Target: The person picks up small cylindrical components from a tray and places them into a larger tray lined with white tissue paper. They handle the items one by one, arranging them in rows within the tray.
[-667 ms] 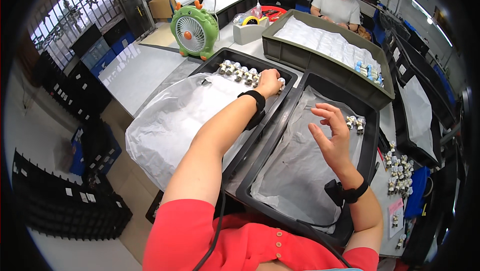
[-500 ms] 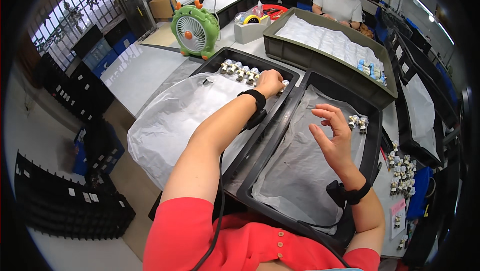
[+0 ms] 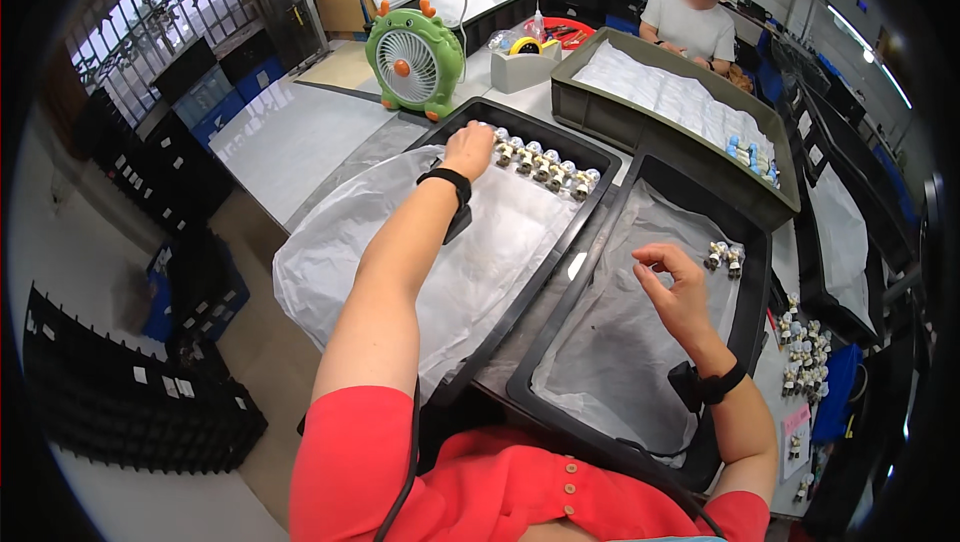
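Observation:
My left hand [image 3: 468,149] is at the far left end of a row of small figurines [image 3: 541,164] with white heads and dark bases. Its fingers are closed at the end of the row, and the fingertips are hidden. The figurines stand along the far wall of a black tray [image 3: 545,282] lined with thin white sheeting [image 3: 465,267]. Over a second black tray [image 3: 530,367], my right hand [image 3: 678,292] hovers with bent fingers apart from the thumb, holding nothing. Two more figurines [image 3: 724,258] lie beyond it on that tray's liner [image 3: 615,352].
A green toy-shaped fan [image 3: 414,62] stands behind the left tray. A grey-green crate [image 3: 660,112] holds white padding and blue-headed pieces [image 3: 751,162]. Several loose figurines [image 3: 804,357] lie at the right. Across the table sits a person [image 3: 690,22] in white.
My left hand has moved from the right end of the figurine row to its left end, uncovering the right-hand figurines. My right hand's fingers have curled in somewhat. The view has shifted slightly.

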Action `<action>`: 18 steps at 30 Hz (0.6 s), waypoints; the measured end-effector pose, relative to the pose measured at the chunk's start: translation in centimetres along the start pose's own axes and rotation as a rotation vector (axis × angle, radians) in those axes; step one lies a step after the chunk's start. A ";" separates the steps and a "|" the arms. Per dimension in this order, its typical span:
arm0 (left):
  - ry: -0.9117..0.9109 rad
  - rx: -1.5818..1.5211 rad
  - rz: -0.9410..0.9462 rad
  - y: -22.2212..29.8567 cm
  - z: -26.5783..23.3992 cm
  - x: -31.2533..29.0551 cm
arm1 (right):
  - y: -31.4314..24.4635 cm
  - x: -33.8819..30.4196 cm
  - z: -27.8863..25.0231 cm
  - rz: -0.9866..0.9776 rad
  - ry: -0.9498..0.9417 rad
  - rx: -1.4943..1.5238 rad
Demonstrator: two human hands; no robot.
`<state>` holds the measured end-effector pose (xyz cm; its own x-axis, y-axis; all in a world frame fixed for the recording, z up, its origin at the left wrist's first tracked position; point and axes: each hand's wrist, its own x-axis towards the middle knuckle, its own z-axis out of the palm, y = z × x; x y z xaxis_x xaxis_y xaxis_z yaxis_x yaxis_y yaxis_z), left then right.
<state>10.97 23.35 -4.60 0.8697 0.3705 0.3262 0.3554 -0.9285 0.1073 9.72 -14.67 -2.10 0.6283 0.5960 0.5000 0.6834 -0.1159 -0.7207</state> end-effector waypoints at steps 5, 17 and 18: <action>-0.241 0.059 -0.062 -3.1 -0.4 -0.8 | -0.5 -0.1 1.3 0.113 -0.137 0.050; -0.152 0.071 0.011 -4.9 0.1 -0.6 | -0.2 12.7 6.0 -0.083 -0.452 -0.382; -0.163 0.038 0.014 -4.8 -0.4 -0.9 | 0.5 13.4 6.5 -0.046 -0.509 -0.414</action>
<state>8.32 27.51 -5.02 0.9177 0.3588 0.1706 0.3525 -0.9334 0.0670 16.04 -1.60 1.16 0.4103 0.8973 0.1626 0.8557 -0.3173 -0.4087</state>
